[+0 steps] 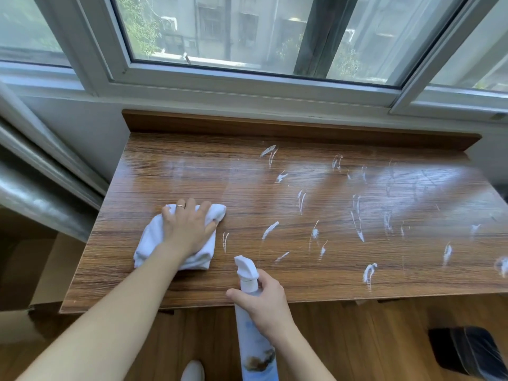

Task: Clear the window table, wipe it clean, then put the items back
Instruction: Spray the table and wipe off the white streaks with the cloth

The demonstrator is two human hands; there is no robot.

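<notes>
The left hand [189, 229] lies flat on a white cloth [176, 240] near the worktop's [165, 171] front-left corner, its fingers [204, 209] straight and pressing the cloth down. The right hand [265, 301] is at the front edge, its fingers curled round the neck of a white spray bottle [251, 325] whose nozzle points over the wood. White foam streaks [357, 221] are scattered across the middle and right of the worktop, below the window [247, 37].
</notes>
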